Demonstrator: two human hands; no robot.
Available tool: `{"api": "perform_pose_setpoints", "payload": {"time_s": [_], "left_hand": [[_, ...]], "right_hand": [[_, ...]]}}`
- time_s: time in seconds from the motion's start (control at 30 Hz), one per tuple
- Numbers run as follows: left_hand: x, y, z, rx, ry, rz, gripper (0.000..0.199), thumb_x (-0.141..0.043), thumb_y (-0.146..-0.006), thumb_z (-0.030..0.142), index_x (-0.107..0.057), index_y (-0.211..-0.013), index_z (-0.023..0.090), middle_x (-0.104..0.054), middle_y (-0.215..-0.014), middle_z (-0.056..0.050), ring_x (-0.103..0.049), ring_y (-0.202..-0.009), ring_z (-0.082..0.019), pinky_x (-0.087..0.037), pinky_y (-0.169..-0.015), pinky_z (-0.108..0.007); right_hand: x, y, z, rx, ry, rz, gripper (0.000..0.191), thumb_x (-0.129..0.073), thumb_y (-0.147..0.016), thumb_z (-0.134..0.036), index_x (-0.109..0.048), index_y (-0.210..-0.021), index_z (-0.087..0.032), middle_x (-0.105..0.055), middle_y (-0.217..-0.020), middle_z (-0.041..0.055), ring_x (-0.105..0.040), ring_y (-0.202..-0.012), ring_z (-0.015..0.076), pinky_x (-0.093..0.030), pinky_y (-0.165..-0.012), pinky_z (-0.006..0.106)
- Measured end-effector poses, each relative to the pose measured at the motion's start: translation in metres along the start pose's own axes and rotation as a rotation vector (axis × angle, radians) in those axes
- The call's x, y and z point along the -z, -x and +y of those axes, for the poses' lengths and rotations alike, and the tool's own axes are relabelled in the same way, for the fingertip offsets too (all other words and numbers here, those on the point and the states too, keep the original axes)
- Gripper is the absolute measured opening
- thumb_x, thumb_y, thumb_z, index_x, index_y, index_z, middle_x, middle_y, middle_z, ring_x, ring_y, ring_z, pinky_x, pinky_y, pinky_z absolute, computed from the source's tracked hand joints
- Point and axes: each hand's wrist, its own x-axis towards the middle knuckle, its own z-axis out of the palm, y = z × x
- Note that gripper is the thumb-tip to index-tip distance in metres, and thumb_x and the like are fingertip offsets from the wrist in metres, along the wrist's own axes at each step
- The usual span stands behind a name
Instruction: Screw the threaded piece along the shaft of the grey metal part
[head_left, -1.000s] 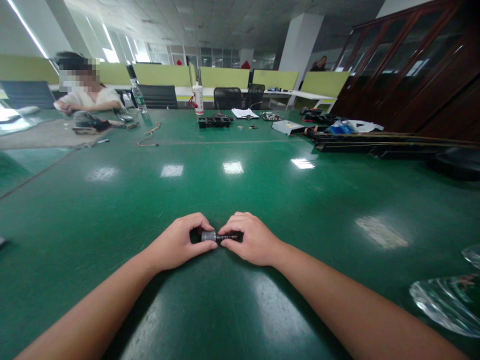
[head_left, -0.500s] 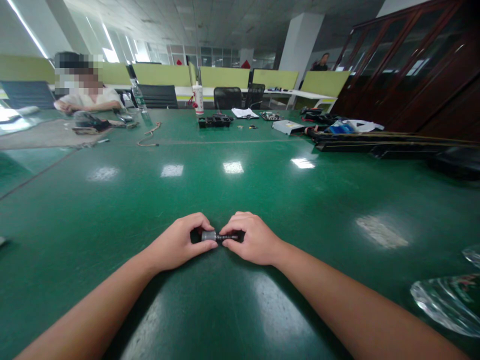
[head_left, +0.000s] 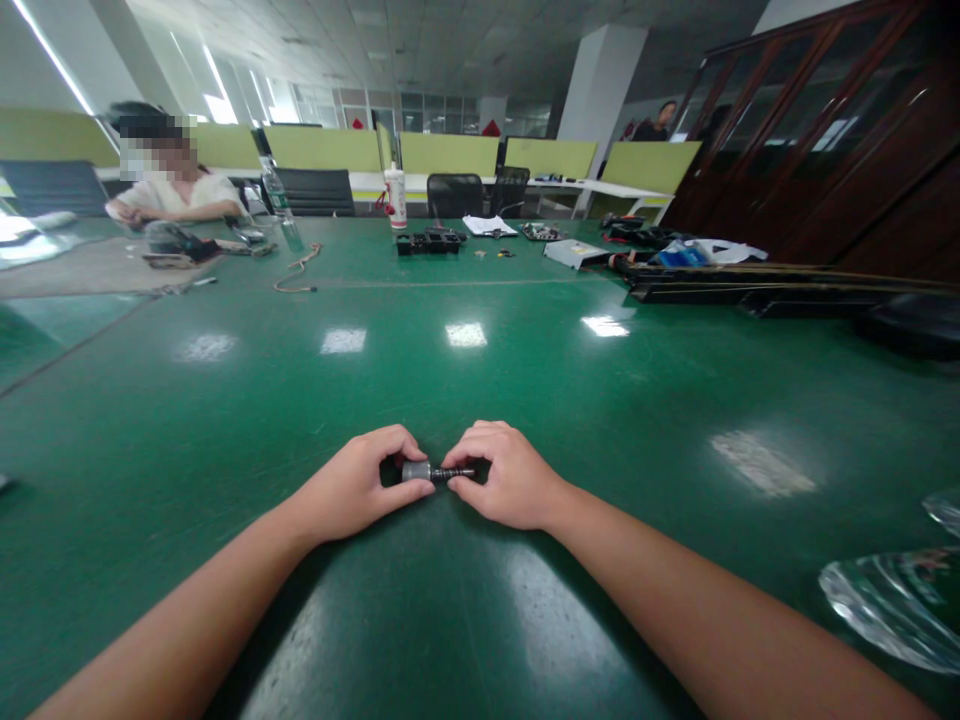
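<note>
Pinching the grey barrel [head_left: 416, 471], the left hand [head_left: 349, 488] has thumb and fingers closed around its sides; just right of the barrel, the right hand [head_left: 516, 480] nips the ribbed shaft [head_left: 460, 473] narrowly. Both look metal, likely stiff and dense. Smooth sides might roll, ridges should grip better. The surface [head_left: 420, 380] spreads all around the barrel.

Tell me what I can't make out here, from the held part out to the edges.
Head view: left end of the grey cylinder, lost in shadow inside the left hand.
Head view: dark ridged shaft at the right hand, too small to tell thread from spring.
Head view: clear item, cut off by the right edge.
Head view: grey object, cut off by the left edge.
</note>
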Motion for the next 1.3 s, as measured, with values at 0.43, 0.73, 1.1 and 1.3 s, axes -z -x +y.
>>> {"api": "perform_pose_setpoints", "payload": {"time_s": [0.43,0.73,1.1,1.3], "left_hand": [[-0.0022,0.0015,-0.0021,0.017,-0.005,0.040,0.021,-0.068,-0.085,0.039,-0.061,-0.089,0.019,-0.065,-0.088,-0.002,-0.060,-0.081,-0.018,-0.046,-0.073,-0.029],[-0.0013,0.0003,-0.0008,0.017,-0.014,0.042,0.021,-0.066,-0.086,0.038,-0.062,-0.091,0.018,-0.066,-0.089,-0.002,-0.061,-0.081,-0.018,-0.047,-0.074,-0.029],[-0.0013,0.0025,-0.0025,0.013,-0.041,0.063,0.021,-0.065,-0.086,0.039,-0.061,-0.091,0.019,-0.066,-0.089,-0.002,-0.061,-0.081,-0.019,-0.047,-0.074,-0.030],[-0.0011,0.0015,-0.0015,0.008,-0.062,0.077,0.020,-0.065,-0.086,0.038,-0.062,-0.092,0.019,-0.066,-0.089,-0.003,-0.062,-0.081,-0.019,-0.048,-0.072,-0.030]], "right_hand": [[-0.0008,0.0002,0.0033,-0.043,0.037,0.060,0.013,-0.070,-0.073,-0.012,-0.073,-0.082,-0.021,-0.071,-0.082,0.0005,-0.060,-0.083,0.0179,-0.042,-0.080,0.034],[-0.0009,0.0003,0.0036,-0.060,0.044,0.062,0.013,-0.070,-0.073,-0.012,-0.073,-0.082,-0.021,-0.072,-0.083,0.0004,-0.061,-0.083,0.0182,-0.043,-0.080,0.034],[-0.0007,0.0004,0.0049,-0.076,0.057,0.070,0.012,-0.069,-0.074,-0.013,-0.073,-0.081,-0.021,-0.071,-0.082,0.0006,-0.061,-0.082,0.0184,-0.043,-0.080,0.035],[-0.0008,0.0000,0.0051,-0.084,0.062,0.072,0.013,-0.069,-0.073,-0.013,-0.073,-0.082,-0.021,-0.072,-0.082,0.0008,-0.060,-0.082,0.0185,-0.044,-0.079,0.034]]}}
